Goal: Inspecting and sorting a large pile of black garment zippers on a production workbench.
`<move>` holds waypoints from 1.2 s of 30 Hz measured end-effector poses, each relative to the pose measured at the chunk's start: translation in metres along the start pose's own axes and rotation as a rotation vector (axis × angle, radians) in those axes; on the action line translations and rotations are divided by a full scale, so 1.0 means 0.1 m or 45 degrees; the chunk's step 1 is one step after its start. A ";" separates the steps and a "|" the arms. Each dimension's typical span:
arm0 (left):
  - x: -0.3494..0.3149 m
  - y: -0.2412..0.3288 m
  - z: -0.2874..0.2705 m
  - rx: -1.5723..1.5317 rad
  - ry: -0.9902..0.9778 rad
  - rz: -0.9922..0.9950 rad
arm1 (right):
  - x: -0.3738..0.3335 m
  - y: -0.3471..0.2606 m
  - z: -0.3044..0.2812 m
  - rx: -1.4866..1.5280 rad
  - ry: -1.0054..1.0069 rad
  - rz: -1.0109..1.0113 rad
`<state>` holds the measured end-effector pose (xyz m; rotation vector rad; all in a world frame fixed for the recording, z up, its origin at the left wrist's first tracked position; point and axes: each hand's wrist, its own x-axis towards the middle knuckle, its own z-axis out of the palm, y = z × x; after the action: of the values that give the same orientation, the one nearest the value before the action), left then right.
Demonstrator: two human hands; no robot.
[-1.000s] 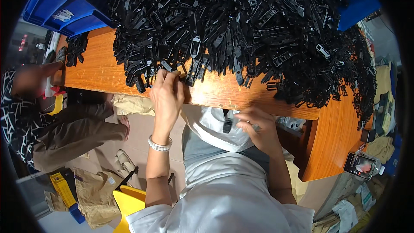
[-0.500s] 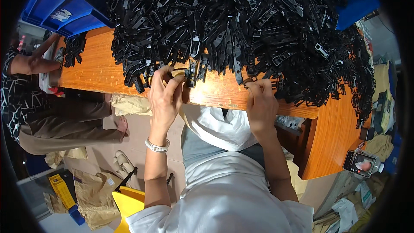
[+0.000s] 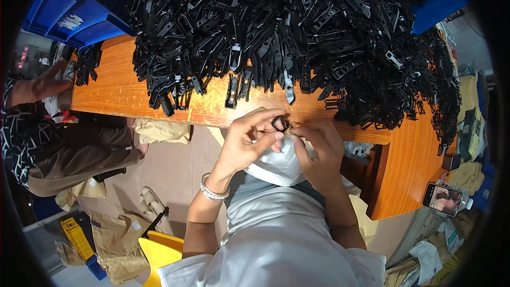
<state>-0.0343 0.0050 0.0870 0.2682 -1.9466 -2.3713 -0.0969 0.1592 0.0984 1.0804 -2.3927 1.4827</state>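
Observation:
Above the table's front edge, my left hand (image 3: pixel 247 141) pinches a small black plastic part (image 3: pixel 280 123) with a looped end between thumb and fingertips. My right hand (image 3: pixel 322 151) meets it from the right, its thumb and fingers closed beside that part. Whatever sits in the right fingertips is too small and dark to name. Beyond my hands lies a big heap of long black plastic parts (image 3: pixel 276 32). A few parts, among them a slotted black piece (image 3: pixel 231 93), lie loose at the heap's near edge. A white bag (image 3: pixel 280 162) hangs under my hands.
The wooden table (image 3: pixel 114 85) carries the heap. Blue crates (image 3: pixel 74 10) stand at the far left. A phone (image 3: pixel 445 199) is propped at the right. Another person's arm (image 3: pixel 40 87) reaches in from the left. A yellow chair (image 3: pixel 159 255) is behind my left elbow.
My left hand has moved right and nearer to me, away from the loose parts, carrying a black part. My right hand has come nearer too, and both hands now meet. The other person's arm shifted.

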 end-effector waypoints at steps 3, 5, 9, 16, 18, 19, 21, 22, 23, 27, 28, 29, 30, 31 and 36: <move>0.00 0.06 0.07 0.051 0.034 0.001 | 0.01 -0.03 -0.03 0.020 -0.050 -0.010; 0.02 0.11 0.04 0.313 0.017 0.158 | 0.01 -0.02 -0.04 0.070 -0.066 0.022; 0.04 0.07 0.00 0.601 0.038 0.403 | 0.03 0.07 -0.04 0.220 -0.160 0.040; -0.07 -0.11 0.07 -0.588 0.201 -0.011 | -0.02 0.08 -0.03 0.087 -0.135 -0.120; -0.10 -0.06 0.07 -0.139 0.303 0.165 | -0.18 0.17 0.00 0.248 -0.031 -0.040; -0.05 -0.17 -0.05 0.365 0.432 0.388 | -0.23 0.17 0.01 0.250 -0.033 -0.042; 0.04 -0.17 -0.16 1.173 0.819 0.601 | -0.29 0.22 0.05 0.483 -0.004 0.335; 0.07 -0.17 -0.20 1.376 0.933 0.556 | -0.25 0.21 0.05 0.485 -0.006 0.333; 0.09 -0.18 -0.25 1.391 0.950 0.548 | -0.20 0.19 0.05 0.407 0.027 0.288; 0.08 -0.20 -0.41 1.429 0.972 0.562 | -0.16 0.23 0.06 0.420 0.093 0.253; 0.08 -0.20 -0.43 1.426 0.963 0.543 | -0.17 0.22 0.07 0.421 0.091 0.251; 0.05 -0.19 -0.44 1.464 0.939 0.513 | -0.19 0.20 0.08 0.545 0.113 0.384; 0.03 -0.18 -0.42 1.463 0.942 0.512 | -0.20 0.19 0.08 0.668 0.134 0.517; -0.01 -0.18 -0.40 1.245 0.993 0.504 | -0.20 0.18 0.09 0.667 0.133 0.518; -0.13 0.02 -0.11 0.085 0.433 0.009 | -0.18 0.15 0.12 0.788 0.037 0.530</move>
<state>-0.0197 -0.0041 0.0885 0.6215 -1.8603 -2.0902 -0.0902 0.1620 0.0734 0.6352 -2.2806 2.4656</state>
